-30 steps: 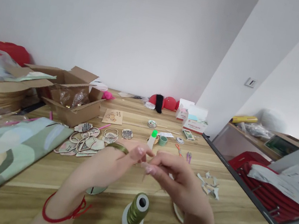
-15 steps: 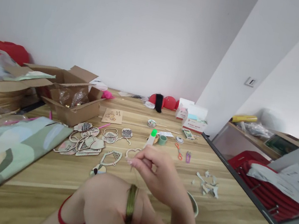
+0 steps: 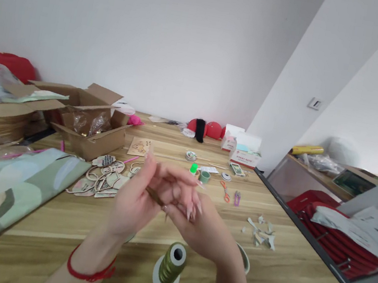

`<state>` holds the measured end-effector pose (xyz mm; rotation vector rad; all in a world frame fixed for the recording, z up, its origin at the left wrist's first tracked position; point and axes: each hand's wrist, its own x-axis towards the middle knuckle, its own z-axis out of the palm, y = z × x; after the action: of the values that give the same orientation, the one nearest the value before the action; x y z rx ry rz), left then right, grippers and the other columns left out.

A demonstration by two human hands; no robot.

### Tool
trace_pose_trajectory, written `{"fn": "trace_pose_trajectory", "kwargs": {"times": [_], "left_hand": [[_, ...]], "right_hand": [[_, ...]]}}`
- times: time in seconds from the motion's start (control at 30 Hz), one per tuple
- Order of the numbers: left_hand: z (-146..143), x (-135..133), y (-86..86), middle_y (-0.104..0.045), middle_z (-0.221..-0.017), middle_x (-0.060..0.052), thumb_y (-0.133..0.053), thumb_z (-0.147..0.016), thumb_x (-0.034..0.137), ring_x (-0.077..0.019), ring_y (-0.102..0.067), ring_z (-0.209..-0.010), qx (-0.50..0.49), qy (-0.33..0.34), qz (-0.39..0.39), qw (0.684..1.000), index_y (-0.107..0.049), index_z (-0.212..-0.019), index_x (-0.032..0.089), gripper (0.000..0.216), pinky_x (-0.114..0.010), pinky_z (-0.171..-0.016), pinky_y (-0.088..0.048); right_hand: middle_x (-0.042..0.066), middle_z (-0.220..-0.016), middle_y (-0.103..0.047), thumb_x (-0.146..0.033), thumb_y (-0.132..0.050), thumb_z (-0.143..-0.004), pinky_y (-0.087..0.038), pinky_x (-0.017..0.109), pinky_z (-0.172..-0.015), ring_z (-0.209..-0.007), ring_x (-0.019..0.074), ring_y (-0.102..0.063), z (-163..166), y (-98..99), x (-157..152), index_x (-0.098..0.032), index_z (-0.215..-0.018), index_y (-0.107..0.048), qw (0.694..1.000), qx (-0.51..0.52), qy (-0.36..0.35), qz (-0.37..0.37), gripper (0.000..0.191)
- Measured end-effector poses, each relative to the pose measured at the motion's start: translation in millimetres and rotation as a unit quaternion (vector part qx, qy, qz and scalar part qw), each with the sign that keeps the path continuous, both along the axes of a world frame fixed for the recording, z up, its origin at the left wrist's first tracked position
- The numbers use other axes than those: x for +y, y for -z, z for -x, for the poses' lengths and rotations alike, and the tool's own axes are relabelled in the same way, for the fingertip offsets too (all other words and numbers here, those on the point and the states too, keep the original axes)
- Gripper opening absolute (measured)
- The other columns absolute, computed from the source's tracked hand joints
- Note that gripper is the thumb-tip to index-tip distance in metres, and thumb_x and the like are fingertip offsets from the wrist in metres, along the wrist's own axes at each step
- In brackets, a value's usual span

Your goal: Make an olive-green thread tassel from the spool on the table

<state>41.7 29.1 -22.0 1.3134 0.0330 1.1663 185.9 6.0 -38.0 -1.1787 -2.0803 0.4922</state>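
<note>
Olive-green thread (image 3: 154, 197) lies as a narrow wound band across the palm of my left hand (image 3: 140, 201), which is turned palm up with its fingers bent towards the right. My right hand (image 3: 197, 218) meets it, thumb and fingers pinched at the end of the band near the left fingers; the exact grip is partly hidden. Below both hands a cone spool of olive-green thread (image 3: 170, 269) stands upright on its white base, touched by neither. A red cord bracelet circles my left wrist. Behind the hands shows the green cap of a glue stick (image 3: 193, 167).
Wooden cutouts (image 3: 109, 181) lie piled left of my hands, beside a patterned cloth (image 3: 14, 198) and an open cardboard box (image 3: 90, 139). Orange scissors (image 3: 225, 191), purple snips (image 3: 237, 198) and paper scraps (image 3: 263, 235) are at right. A bowl (image 3: 245, 258) is partly behind my right forearm.
My left hand has turned from back-up to palm-up and risen away from me, uncovering the thread spool. My right hand has moved slightly, now meeting the left fingers.
</note>
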Motion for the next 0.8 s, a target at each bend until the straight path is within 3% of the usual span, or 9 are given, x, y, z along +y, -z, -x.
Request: {"fn": "trace_pose_trajectory", "kwargs": {"times": [0.13,0.23,0.3,0.43,0.53,0.67,0.8], "left_hand": [[9.3,11.9,-0.9,-0.069,-0.090,-0.007,-0.028,-0.097,0.056,-0.0206,-0.061,-0.090,0.112,-0.227,-0.026,0.967,-0.073,-0.094,0.019,0.059,-0.034,-0.089,-0.047],[14.6,14.9,3.1,-0.065,-0.117,-0.008,-0.022,-0.097,0.058,-0.0233,-0.060,-0.097,0.290,-0.273,-0.057,0.915,-0.070,-0.105,0.021,0.061,-0.038,-0.093,-0.044],[16.7,14.4,3.9,-0.064,-0.119,-0.007,-0.020,-0.097,0.057,-0.0238,-0.060,-0.098,0.406,-0.259,-0.073,0.874,-0.069,-0.106,0.024,0.060,-0.039,-0.094,-0.042],[15.0,8.1,0.6,-0.070,-0.088,-0.005,-0.021,-0.096,0.058,-0.0205,-0.063,-0.083,0.521,-0.137,-0.132,0.832,-0.070,-0.088,0.021,0.062,-0.032,-0.080,-0.048],[8.6,1.2,-0.2,-0.070,-0.078,-0.005,-0.027,-0.094,0.060,-0.0159,-0.063,-0.067,0.552,0.036,-0.157,0.818,-0.073,-0.087,0.019,0.062,-0.024,-0.063,-0.049],[2.2,-3.3,5.0,-0.071,-0.076,-0.005,-0.036,-0.088,0.068,-0.0146,-0.063,-0.055,0.513,0.260,-0.154,0.803,-0.075,-0.092,0.019,0.063,-0.023,-0.053,-0.049],[5.3,-2.4,4.7,-0.072,-0.079,-0.009,-0.033,-0.082,0.079,-0.0201,-0.067,-0.064,0.434,0.336,-0.175,0.818,-0.075,-0.095,0.015,0.078,-0.027,-0.058,-0.053]], "right_hand": [[-0.003,-0.065,-0.052,-0.027,-0.056,-0.092,-0.035,0.024,-0.058,-0.062,0.0117,-0.046,-9.6,-4.5,-1.7,-0.019,-0.070,-0.056,1.000,0.015,-0.002,0.010,0.024],[-0.002,-0.068,-0.054,-0.028,-0.054,-0.095,-0.037,0.025,-0.063,-0.066,0.0119,-0.047,-19.8,-9.1,-6.5,-0.019,-0.073,-0.058,0.998,0.055,-0.012,0.008,0.024],[-0.003,-0.067,-0.052,-0.029,-0.052,-0.096,-0.037,0.025,-0.064,-0.065,0.0117,-0.047,-25.5,-12.7,-11.0,-0.019,-0.075,-0.059,0.995,0.096,-0.010,0.005,0.024],[-0.003,-0.066,-0.052,-0.031,-0.050,-0.098,-0.038,0.025,-0.063,-0.061,0.0111,-0.046,-28.1,-17.3,-17.6,-0.020,-0.077,-0.061,0.984,0.178,-0.027,0.004,0.026],[-0.002,-0.067,-0.053,-0.032,-0.051,-0.097,-0.038,0.025,-0.062,-0.064,0.0120,-0.048,-22.6,-16.0,-16.7,-0.020,-0.075,-0.059,0.983,0.182,-0.018,-0.022,0.027],[-0.001,-0.069,-0.056,-0.028,-0.053,-0.095,-0.037,0.026,-0.062,-0.066,0.0127,-0.049,-12.1,-9.8,-10.3,-0.019,-0.074,-0.058,0.994,0.104,0.013,-0.032,0.023],[-0.001,-0.071,-0.057,-0.023,-0.054,-0.093,-0.037,0.025,-0.060,-0.065,0.0123,-0.049,-2.4,-5.4,-4.7,-0.018,-0.072,-0.056,0.999,0.034,0.015,-0.017,0.021]]}}
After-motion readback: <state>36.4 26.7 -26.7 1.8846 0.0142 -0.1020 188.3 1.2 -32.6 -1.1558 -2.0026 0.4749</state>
